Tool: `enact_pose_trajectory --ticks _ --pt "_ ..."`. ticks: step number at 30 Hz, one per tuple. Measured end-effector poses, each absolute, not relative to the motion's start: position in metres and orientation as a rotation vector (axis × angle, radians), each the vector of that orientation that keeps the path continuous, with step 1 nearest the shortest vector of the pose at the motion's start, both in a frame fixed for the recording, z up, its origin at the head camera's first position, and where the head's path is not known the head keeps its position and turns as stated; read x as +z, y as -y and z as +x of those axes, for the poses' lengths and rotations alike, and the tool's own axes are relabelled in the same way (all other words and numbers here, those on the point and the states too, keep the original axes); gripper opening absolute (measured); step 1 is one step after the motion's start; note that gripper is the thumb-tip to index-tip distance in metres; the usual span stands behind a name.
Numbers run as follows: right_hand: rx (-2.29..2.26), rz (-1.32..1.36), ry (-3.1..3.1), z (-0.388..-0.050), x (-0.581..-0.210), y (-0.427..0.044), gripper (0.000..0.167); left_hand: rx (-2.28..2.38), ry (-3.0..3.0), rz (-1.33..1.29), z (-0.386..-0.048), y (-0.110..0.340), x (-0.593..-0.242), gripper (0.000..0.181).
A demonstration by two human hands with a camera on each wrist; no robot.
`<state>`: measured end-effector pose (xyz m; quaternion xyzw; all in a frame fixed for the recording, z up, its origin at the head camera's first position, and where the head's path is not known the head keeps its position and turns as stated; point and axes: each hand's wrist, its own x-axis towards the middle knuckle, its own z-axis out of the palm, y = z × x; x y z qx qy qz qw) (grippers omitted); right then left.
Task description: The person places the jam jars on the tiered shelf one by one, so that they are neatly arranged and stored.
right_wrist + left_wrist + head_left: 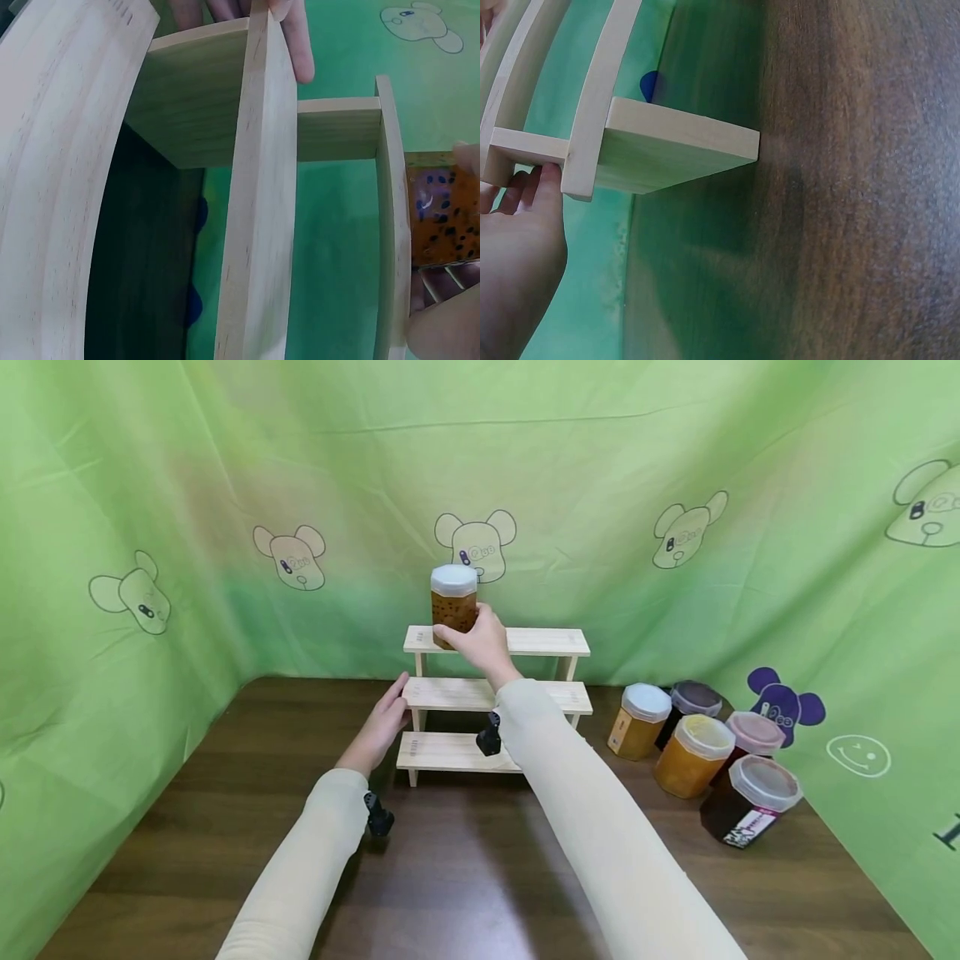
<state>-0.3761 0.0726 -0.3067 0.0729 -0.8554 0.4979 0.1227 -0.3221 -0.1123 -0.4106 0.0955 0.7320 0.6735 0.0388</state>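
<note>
A three-tier wooden display stand (543, 642) stands on the dark wood table. My right hand (486, 643) grips a jar (454, 607) of amber-brown contents with dark specks and a white lid. The jar is upright at the left part of the top tier; in the right wrist view the speckled jar (444, 214) is against that board, with fingers around it. My left hand (383, 727) holds the left end of the middle tier. In the left wrist view, fingertips of the left hand (521, 259) bend against the stand's side; the thumb is hidden there.
Several other lidded jars stand at the right of the table: an amber jar (638, 722), an orange jar (692, 758), a dark jar (738, 810), and two more behind. A green printed cloth (360, 468) hangs behind and at both sides.
</note>
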Motion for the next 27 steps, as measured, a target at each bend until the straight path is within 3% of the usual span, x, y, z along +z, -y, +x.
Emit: enact_pose_trajectory --ticks 27 --pt "1.455 0.195 2.499 -0.3790 -0.3071 -0.0743 0.078 2.046 -2.273 0.301 -0.3224 0.1122 -0.4119 0.058"
